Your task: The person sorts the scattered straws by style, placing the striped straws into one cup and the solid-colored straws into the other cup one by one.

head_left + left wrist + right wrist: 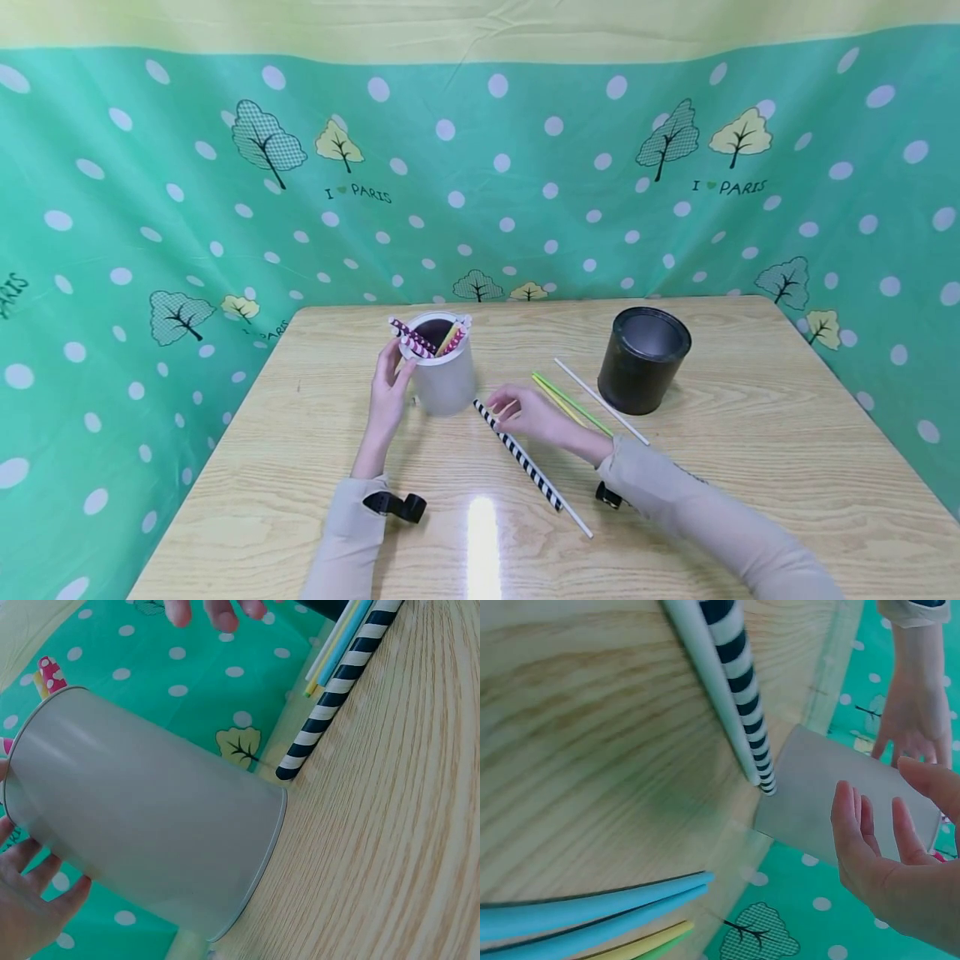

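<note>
Our left hand [386, 400] gripped white cylindrical container [447, 390]; our right hand [527, 411], empty, fingers apart, hovered by black-and-white striped tube [337, 690]; mid-length pinch seemed best.

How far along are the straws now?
Looks done: dotted straws are in the pale cup. In hand: no straw; the left hand touches the cup, the right hand hovers near the striped straw. Probably left: that one and the plain straws on the table.

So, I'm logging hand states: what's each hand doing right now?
Left hand: holding the gray canister near its rim.
Right hand: open, holding nothing.
</note>
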